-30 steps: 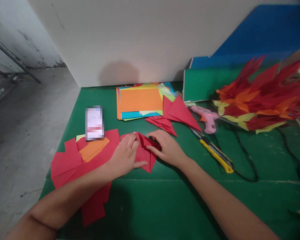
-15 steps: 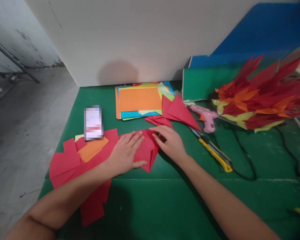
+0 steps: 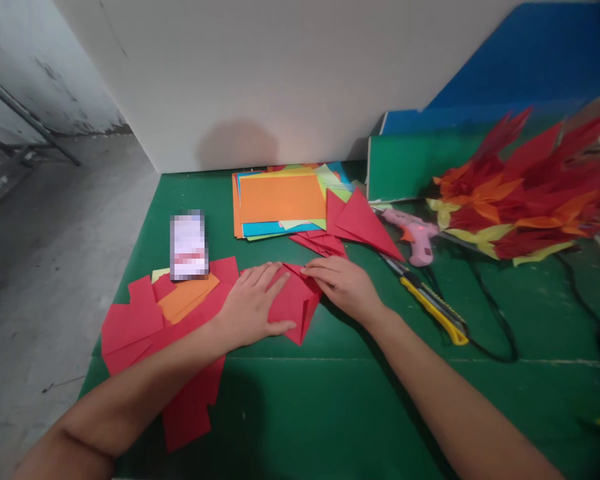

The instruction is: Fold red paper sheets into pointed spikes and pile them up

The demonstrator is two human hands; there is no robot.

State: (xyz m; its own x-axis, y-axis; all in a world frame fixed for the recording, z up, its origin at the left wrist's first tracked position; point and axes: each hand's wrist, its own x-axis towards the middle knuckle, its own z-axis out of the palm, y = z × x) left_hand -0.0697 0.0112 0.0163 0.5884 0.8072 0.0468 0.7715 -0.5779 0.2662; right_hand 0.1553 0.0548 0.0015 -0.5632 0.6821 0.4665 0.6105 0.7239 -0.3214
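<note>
A folded red paper piece (image 3: 295,303) lies on the green table (image 3: 330,400). My left hand (image 3: 253,310) rests flat on its left part, fingers stretched out. My right hand (image 3: 345,287) lies on its upper right edge, fingers extended and pressing down along the fold. Loose red and orange paper pieces (image 3: 155,320) spread out under and beside my left forearm.
A stack of coloured sheets (image 3: 280,200) and red folded triangles (image 3: 355,220) lie behind the hands. A phone (image 3: 189,245) sits at the left. A pink glue gun (image 3: 413,233), a yellow utility knife (image 3: 430,303), a black cable (image 3: 500,327) and a red-orange paper ornament (image 3: 525,193) are at the right.
My left fingers have stretched out flat over the red paper. My right hand slid up along the paper's upper right edge, flattening the raised flap.
</note>
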